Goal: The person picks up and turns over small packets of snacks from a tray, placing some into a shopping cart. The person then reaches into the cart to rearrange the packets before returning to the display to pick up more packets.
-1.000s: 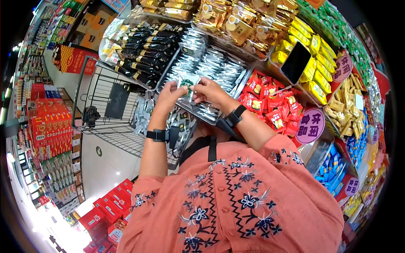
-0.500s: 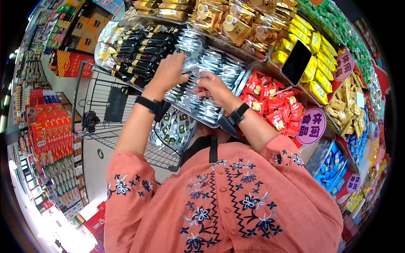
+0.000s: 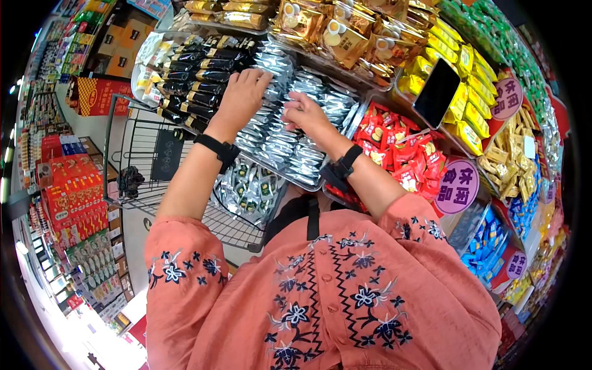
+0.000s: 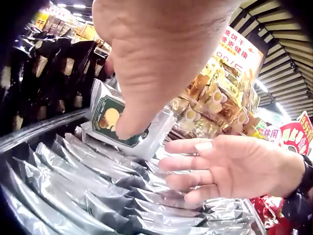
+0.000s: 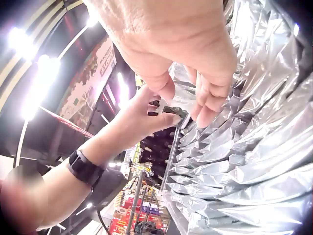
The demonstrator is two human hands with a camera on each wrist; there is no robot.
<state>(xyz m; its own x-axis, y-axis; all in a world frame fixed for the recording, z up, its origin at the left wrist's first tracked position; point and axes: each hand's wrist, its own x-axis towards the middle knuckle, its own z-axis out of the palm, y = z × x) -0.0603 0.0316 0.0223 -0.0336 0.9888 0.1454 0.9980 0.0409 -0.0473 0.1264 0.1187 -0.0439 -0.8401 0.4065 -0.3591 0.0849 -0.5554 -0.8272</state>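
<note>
My left hand [image 3: 242, 102] is at the left side of a clear bin of silver snack packets [image 3: 262, 137]. In the left wrist view its thumb [image 4: 132, 115] lies across a silver packet with a green label [image 4: 103, 105], pinching it above the standing rows; the fingers behind it are mostly hidden. My right hand [image 3: 307, 117] hovers over the same bin, to the right of the left hand. Its fingers are loosely bent with nothing between them, and the left wrist view shows its palm [image 4: 239, 169] bare.
A wire shopping cart [image 3: 145, 145] at the left carries similar silver packets [image 3: 246, 188]. Around the bin are black-wrapped snacks [image 3: 206, 80], gold packets [image 3: 345, 31], red packets [image 3: 394, 145] and yellow packets [image 3: 475, 92]. A dark phone-like slab [image 3: 436, 92] rests on the yellow ones.
Both hands held a packet together at the bin's front; they have since parted. The left hand has moved forward and left over the rows, while the right hand has shifted slightly forward and let go.
</note>
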